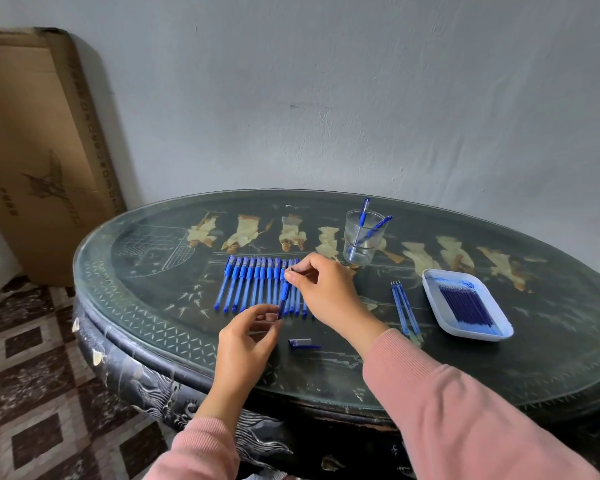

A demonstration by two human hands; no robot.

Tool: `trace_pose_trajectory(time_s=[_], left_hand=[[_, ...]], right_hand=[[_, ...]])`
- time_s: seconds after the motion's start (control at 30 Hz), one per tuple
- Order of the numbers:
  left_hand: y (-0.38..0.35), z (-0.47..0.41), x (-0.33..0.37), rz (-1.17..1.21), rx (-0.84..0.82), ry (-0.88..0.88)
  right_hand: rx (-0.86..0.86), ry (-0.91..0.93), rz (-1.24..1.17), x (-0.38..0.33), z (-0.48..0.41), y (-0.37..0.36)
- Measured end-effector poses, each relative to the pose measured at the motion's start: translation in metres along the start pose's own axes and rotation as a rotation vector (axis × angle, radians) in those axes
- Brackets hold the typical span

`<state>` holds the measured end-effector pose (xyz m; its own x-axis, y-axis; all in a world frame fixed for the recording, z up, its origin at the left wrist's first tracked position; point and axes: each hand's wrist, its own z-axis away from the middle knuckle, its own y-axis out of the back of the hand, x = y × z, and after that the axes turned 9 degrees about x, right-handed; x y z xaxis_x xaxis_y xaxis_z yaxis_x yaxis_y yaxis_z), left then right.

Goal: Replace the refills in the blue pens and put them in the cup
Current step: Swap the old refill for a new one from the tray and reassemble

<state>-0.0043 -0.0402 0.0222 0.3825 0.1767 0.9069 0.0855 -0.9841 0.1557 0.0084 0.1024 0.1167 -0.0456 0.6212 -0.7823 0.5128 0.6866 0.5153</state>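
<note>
blue pen (284,294) was up off the table, just below the middle of the frame, held between both hands. nearest of all, its cap (300,343) lay loose on the glass table top (499,368), just under the hands. left hand (248,332) had its fingers curled round the pen's lower end. right hand (321,289) was pinching the upper end between thumb and forefinger. tip piece or refill? too small to tell. so both hands were closed on that one pen.

behind it the row of pens (253,282) lay side by side, partly under the right hand. off to the right, three loose refills (404,308) lay together. further right, the white tray (430,289) held a stack of refills (465,303). beyond, right of centre, the glass cup (359,251) stood with two finished pens (362,211) leaning in it. a cardboard box (32,150) leaned on the wall at upper left.

the danger, as i judged it, was that fine pinch slipping. the freed part would hit smooth glass and could roll toward the curved edge. a brushing sleeve could send the cap the same way. the right wrist hung over the row, so a sharp tug could scatter it. and the loose refills looked much like the tray's, so a spent one could go back in.
</note>
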Motion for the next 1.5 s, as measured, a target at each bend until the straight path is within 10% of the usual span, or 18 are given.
trace_pose_trajectory(time_s=[0.3, 0.73, 1.1, 1.5], left_hand=[[0.000, 0.000, 0.001, 0.002, 0.019, 0.011], [0.003, -0.002, 0.004, 0.095, -0.007, 0.182], [0.002, -0.002, 0.004, 0.071, -0.142, 0.170], [0.003, -0.001, 0.006, 0.079, -0.151, 0.152]], right_hand=[[-0.106, -0.108, -0.148, 0.012, 0.010, 0.008], [-0.476, 0.031, 0.395, 0.061, 0.030, 0.004], [0.029, -0.291, -0.496, 0.017, -0.009, 0.032], [-0.022, -0.283, -0.462, 0.005, -0.014, 0.024]])
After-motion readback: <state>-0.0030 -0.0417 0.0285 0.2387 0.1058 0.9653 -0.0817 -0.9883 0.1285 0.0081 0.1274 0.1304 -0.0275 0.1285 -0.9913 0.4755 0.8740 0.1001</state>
